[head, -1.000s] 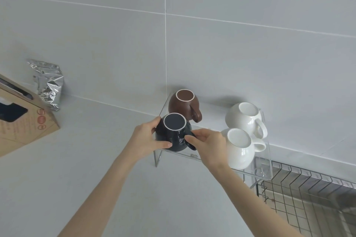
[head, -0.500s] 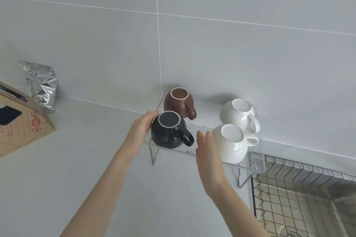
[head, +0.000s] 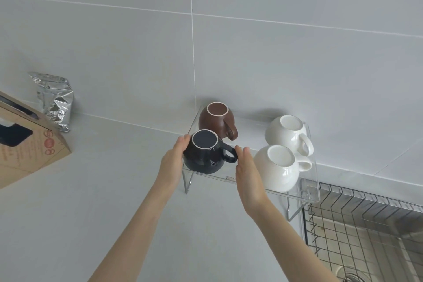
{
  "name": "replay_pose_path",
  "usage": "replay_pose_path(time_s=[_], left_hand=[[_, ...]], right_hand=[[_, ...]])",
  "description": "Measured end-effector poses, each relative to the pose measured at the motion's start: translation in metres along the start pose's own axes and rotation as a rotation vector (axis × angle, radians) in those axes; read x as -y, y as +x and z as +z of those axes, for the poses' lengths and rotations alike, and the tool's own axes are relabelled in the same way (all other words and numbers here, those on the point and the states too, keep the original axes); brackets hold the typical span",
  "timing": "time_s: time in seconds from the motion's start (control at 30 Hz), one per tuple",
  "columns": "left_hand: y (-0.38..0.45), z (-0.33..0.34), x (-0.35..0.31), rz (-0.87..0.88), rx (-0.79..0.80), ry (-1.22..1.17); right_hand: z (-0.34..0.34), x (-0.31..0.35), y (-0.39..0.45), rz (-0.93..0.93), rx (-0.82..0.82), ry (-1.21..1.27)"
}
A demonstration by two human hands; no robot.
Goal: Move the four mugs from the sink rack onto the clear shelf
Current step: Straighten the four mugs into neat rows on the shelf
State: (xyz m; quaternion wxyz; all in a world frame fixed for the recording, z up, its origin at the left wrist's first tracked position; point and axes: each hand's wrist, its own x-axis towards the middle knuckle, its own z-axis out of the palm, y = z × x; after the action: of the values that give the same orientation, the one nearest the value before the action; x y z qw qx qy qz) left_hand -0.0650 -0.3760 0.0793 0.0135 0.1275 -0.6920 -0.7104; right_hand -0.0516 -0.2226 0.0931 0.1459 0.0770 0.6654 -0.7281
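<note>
The right hand (head: 248, 176) has let go of the dark mug (head: 204, 155), fingers flat; the left hand (head: 173, 160) still touches its round, shiny side; its fingertips are hidden.

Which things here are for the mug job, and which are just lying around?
For the job: dark mug, brown mug, two white mugs, clear shelf, sink rack.
Just lying around: foil bag, cardboard box.

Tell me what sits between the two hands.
The dark mug, upside down on the clear shelf, between left hand and right hand, in the head view.
</note>
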Motion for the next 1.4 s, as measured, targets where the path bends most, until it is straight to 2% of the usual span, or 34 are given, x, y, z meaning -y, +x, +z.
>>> replay_pose_path(time_s=[0.17,0.27,0.5,0.8,1.07,1.27,1.4], left_hand=[[0.031,-0.007,-0.026,0.017,-0.019,0.127],[0.060,-0.001,-0.047,0.035,0.087,0.107],[0.109,0.029,-0.050,-0.078,0.266,0.151],[0.105,0.021,-0.035,-0.083,0.198,0.097],[0.089,0.026,-0.032,-0.062,0.155,0.136],[0.088,0.026,-0.037,-0.081,0.141,0.182],[0.083,0.044,-0.044,0.053,0.054,0.191]], right_hand=[[-0.003,0.014,0.004,0.035,-0.026,-0.023],[-0.002,0.025,0.011,0.057,-0.029,-0.036],[0.003,0.029,0.033,0.057,0.024,-0.068],[-0.003,0.038,0.054,0.083,-0.022,-0.059],[0.001,0.049,0.073,0.028,-0.113,-0.004],[0.002,0.048,0.069,0.075,-0.114,-0.038],[-0.012,0.063,0.054,-0.071,-0.104,-0.046]])
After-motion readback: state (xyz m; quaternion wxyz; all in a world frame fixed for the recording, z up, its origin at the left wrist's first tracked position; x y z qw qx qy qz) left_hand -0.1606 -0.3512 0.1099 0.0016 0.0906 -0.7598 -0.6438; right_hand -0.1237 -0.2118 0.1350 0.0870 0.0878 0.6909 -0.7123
